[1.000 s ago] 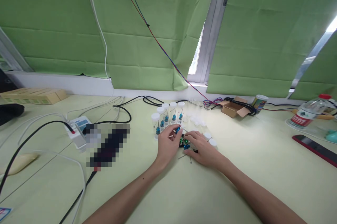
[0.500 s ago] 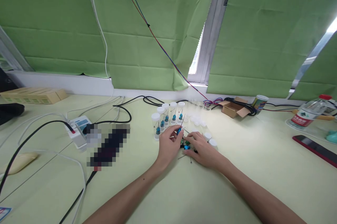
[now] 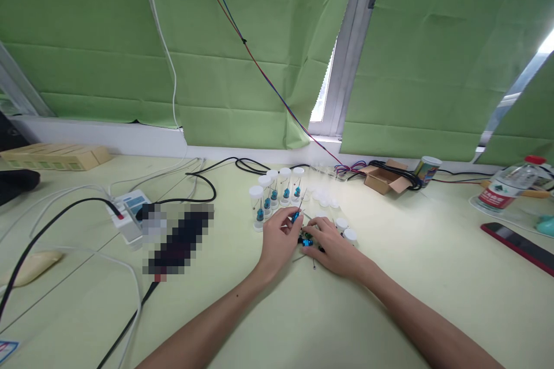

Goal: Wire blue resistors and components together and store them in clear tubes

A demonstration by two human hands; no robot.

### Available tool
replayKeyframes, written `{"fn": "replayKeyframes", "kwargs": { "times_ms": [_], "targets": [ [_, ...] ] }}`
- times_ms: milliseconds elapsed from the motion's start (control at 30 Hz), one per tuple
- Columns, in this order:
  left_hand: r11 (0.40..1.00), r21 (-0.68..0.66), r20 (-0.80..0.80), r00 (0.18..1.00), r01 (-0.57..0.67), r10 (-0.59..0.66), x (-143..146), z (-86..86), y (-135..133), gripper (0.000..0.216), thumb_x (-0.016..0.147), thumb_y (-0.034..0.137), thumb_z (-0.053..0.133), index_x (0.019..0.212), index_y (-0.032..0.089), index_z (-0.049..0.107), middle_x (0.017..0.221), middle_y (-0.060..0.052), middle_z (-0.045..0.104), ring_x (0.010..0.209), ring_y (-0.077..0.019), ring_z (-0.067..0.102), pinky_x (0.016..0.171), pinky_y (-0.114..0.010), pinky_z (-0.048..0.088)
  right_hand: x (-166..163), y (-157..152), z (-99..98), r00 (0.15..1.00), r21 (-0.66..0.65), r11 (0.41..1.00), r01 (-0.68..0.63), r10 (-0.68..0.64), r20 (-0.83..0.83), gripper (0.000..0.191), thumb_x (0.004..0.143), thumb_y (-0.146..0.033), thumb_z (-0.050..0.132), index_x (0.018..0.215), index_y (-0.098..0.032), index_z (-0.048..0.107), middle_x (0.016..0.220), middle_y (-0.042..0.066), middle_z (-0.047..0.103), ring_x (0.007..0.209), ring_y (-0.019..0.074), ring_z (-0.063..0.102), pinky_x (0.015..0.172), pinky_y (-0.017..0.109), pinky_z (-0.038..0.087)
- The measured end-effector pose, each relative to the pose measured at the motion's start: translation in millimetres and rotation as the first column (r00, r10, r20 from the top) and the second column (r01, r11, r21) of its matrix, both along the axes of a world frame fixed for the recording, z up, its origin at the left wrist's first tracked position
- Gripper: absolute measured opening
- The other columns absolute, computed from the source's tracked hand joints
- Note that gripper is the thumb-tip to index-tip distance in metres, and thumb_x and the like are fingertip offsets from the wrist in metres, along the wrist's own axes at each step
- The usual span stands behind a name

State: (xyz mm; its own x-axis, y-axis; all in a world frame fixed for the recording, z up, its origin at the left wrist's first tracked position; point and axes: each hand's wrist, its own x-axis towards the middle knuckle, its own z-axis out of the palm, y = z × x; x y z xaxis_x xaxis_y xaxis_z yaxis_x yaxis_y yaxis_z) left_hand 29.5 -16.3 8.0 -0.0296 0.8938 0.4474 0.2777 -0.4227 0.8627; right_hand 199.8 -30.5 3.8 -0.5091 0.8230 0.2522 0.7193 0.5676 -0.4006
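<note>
Worktop [image 3: 389, 311]: pale green, carrying everything; cables and a white power strip [image 3: 125, 216] lie off to the left, well apart from the hands.
Left hand [image 3: 277, 242]: raised slightly, thumb and forefinger pinched closed on a blue leaded component, held by its body so the wire legs stick out free.
Right hand [image 3: 335, 248]: palm down, fingertips on the loose pile, seemingly steadying it; whether its grip closes on a piece, I cannot tell.
Capped vials [image 3: 274, 193]: upright in a row just beyond the left hand, each with a blue piece inside.
White caps [image 3: 346, 229]: loose beside the right hand, within reach.
Loose pile [image 3: 307, 240]: blue and green parts between both hands.
Blue leaded component [image 3: 295, 217]: at the left fingertips, just above the pile, near the vials.
</note>
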Motion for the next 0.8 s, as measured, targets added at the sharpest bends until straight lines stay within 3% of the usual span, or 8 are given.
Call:
{"fn": "replayKeyframes", "kwargs": {
  "times_ms": [233, 567, 800],
  "targets": [
    [1.000, 0.003, 0.001, 1.000, 0.000, 0.000, 0.6, 0.6, -0.5, 0.023, 0.084, 0.036, 0.060, 0.096, 0.019, 0.069, 0.097, -0.007, 0.070, 0.072, -0.0150, 0.059, 0.061, -0.027, 0.051, -0.2, 1.5, -1.2, 1.000, 0.019, 1.000, -0.005, 0.005, -0.004, 0.026, 0.096, -0.037, 0.050, 0.115, -0.023, 0.058, 0.116, 0.011, 0.055, 0.114, 0.0269, 0.047, 0.096, 0.045, 0.044],
    [1.000, 0.016, 0.005, 1.000, 0.006, -0.006, 1.2, -0.1, -0.8, 0.024, 0.084, 0.038, 0.060, 0.095, 0.019, 0.069, 0.095, -0.007, 0.069, 0.070, -0.0146, 0.059, 0.059, -0.026, 0.051, -0.4, 5.4, -4.5, 0.997, 0.047, 0.999, 0.027, -0.023, -0.074, 0.029, 0.102, -0.024, 0.032, 0.101, -0.021, 0.061, 0.102, 0.009, 0.059, 0.099, 0.0232, 0.054, 0.090, 0.042, 0.046],
    [1.000, 0.003, 0.003, 1.000, 0.002, -0.002, 2.3, 3.1, -3.2, 0.022, 0.083, 0.036, 0.061, 0.093, 0.019, 0.069, 0.092, -0.007, 0.070, 0.068, -0.0141, 0.057, 0.058, -0.025, 0.050, 1.2, 9.3, -9.0, 0.993, 0.064, 0.995, 0.071, -0.064, -0.100, 0.023, 0.100, -0.023, 0.038, 0.098, -0.020, 0.061, 0.095, 0.009, 0.061, 0.094, 0.0225, 0.055, 0.084, 0.038, 0.047]
  ]
}}
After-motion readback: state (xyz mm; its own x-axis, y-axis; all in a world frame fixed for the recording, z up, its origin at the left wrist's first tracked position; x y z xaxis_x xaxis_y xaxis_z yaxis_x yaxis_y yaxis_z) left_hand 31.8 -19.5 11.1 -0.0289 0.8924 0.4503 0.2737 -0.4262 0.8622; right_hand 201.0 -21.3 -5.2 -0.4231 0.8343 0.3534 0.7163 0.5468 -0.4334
